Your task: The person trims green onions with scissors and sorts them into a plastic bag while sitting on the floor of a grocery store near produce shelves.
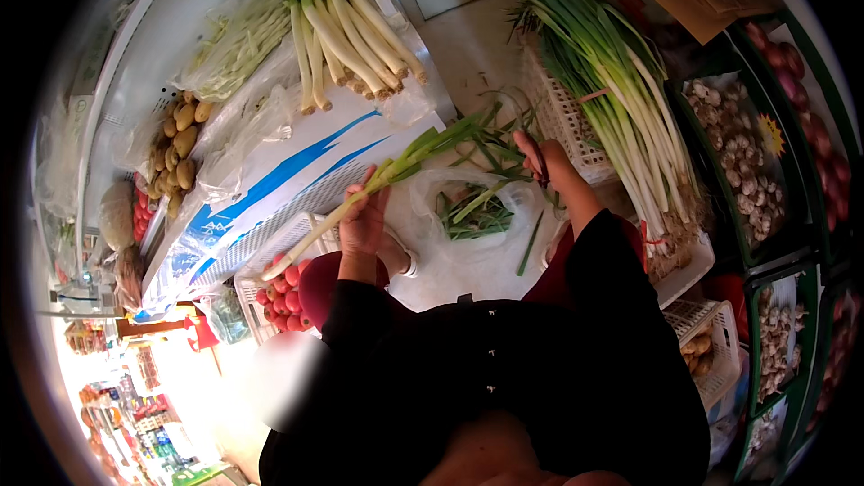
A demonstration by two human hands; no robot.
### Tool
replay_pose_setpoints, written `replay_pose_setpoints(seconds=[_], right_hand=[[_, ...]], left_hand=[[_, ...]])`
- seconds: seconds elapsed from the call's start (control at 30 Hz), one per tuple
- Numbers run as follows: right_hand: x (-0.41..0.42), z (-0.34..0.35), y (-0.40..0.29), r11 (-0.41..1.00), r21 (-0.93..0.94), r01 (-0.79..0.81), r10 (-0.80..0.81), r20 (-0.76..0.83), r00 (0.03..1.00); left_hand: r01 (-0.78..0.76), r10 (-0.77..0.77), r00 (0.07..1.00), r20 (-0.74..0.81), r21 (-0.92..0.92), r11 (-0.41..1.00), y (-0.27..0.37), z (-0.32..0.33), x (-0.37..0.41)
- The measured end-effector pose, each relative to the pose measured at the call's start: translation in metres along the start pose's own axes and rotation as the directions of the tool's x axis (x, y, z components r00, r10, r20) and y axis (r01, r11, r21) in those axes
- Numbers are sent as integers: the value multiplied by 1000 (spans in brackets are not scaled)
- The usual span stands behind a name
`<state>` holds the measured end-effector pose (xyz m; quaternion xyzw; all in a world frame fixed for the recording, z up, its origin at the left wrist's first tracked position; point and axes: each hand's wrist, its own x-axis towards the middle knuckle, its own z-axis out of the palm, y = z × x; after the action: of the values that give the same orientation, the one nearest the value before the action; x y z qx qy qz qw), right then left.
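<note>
My left hand [363, 219] grips a large green onion [378, 183] by its stalk. The white end points down to the left, and the leafy top reaches up to the right. In my right hand [557, 165] is a dark-handled cutting tool [542, 160]; its blade is hard to make out. Loose green leaves [496, 148] lie tangled beside that hand, near the onion's top. Between my feet an open clear plastic bag [425, 196] holds cut green leaf pieces [476, 216]. A single leaf strip [530, 243] rests on the floor next to the bag.
Trimmed green onions [351, 34] and potatoes [179, 142] lie on the shelf at left. Below it, a crate holds tomatoes [283, 297]. To the right, a bundle of untrimmed green onions [617, 101] leans across a white crate [560, 108], beside trays of garlic [742, 155].
</note>
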<state>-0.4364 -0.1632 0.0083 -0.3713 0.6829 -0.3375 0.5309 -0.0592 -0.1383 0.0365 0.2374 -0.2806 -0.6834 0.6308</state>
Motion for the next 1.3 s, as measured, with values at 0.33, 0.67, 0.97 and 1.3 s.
replay_pose_setpoints(seconds=[0.33, 0.67, 0.97, 1.3], right_hand=[[-6, -31, -3, 980, 196, 29, 2, -157, 988], [-41, -10, 7, 994, 87, 69, -65, -52, 997], [-112, 54, 92, 867, -441, 232, -183, 150, 972], [-163, 101, 96, 741, -646, 182, 28, 301, 953]], left_hand=[[-285, 204, 954, 220, 449, 847, 148, 85, -108], [129, -117, 990, -80, 849, 513, 209, 163, -195], [371, -511, 843, -167, 868, 329, 100, 66, -204], [534, -591, 725, -353, 830, 160, 62, 18, -214]])
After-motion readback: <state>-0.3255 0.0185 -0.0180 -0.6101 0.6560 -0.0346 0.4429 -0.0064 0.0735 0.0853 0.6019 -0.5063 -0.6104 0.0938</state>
